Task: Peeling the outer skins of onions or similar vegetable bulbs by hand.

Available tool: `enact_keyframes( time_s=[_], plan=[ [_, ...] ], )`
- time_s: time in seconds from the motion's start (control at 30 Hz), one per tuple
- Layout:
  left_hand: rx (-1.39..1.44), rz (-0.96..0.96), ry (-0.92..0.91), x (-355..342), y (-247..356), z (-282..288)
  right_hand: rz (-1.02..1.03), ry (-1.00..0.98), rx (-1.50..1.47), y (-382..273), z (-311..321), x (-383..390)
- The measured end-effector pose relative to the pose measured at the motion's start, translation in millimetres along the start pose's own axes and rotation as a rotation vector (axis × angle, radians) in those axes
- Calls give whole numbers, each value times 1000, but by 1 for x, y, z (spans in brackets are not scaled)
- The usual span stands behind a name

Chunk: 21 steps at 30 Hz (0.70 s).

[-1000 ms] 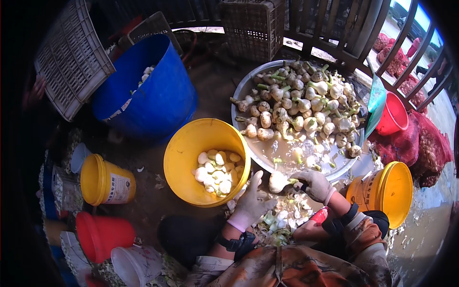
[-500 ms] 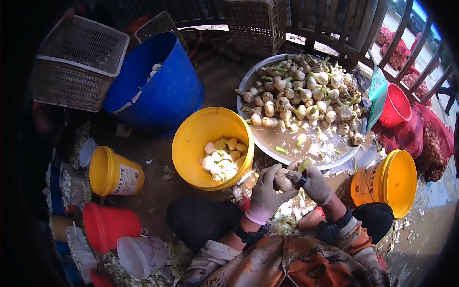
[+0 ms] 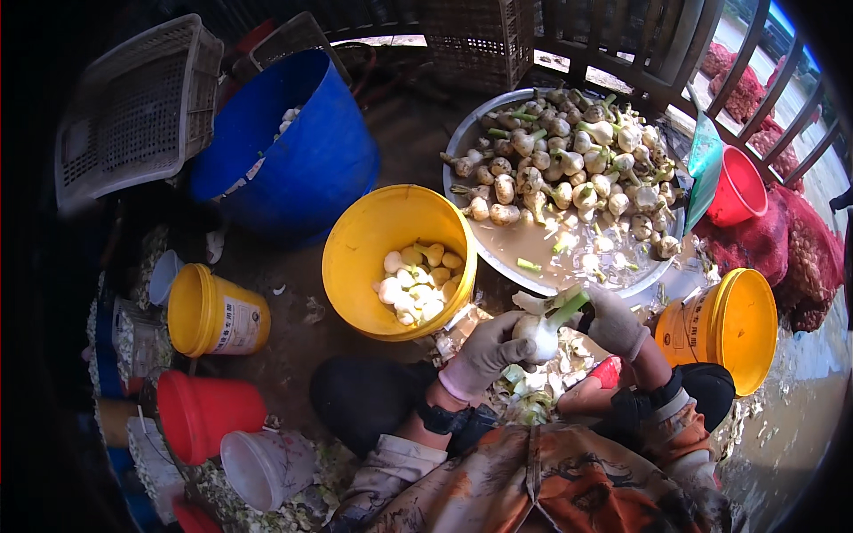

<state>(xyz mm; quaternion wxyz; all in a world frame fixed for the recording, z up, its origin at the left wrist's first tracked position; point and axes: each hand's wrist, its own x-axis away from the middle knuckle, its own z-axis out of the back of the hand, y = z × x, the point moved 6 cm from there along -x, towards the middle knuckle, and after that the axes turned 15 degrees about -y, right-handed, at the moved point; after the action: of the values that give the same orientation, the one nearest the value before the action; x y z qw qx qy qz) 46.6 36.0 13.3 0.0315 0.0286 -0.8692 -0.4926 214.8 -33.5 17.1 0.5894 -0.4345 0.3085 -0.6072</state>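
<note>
My left hand (image 3: 484,357), in a pale work glove, is closed round a garlic bulb (image 3: 538,338) with a thick green stem (image 3: 569,307). The bulb shows a smooth white side, and loose skin hangs at its top. Close by on the right, my gloved right hand (image 3: 619,326) has curled fingers round a small dark tool, perhaps a knife, mostly hidden. Beyond my hands, a wide metal basin (image 3: 524,277) carries a heap of unpeeled garlic bulbs (image 3: 569,164). Left of it, a yellow bucket (image 3: 355,258) contains several clean white bulbs (image 3: 418,289).
A big blue tub (image 3: 302,169) and a grey plastic crate (image 3: 133,115) stand at the upper left. Smaller yellow (image 3: 200,311), red (image 3: 209,413) and white (image 3: 267,466) buckets line the left. Right are another yellow bucket (image 3: 746,333), a red basin (image 3: 739,191) and red net sacks (image 3: 804,253). Peelings litter the floor.
My right hand has drawn away from the bulb, up and to the right. The bulb now shows a whiter side, its stem pointing up right. The grey crate at upper left has tipped over.
</note>
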Motion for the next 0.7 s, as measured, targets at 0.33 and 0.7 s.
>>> enact_keyframes(
  time_s=[0.33, 0.7],
  plan=[
    [314, -43, -25, -17, -10, 1, 120, -112, -546, -26, -14, 11],
    [-1386, 490, -360, -15, -85, -17, -73, 379, -476, 18, 10, 21]
  ],
)
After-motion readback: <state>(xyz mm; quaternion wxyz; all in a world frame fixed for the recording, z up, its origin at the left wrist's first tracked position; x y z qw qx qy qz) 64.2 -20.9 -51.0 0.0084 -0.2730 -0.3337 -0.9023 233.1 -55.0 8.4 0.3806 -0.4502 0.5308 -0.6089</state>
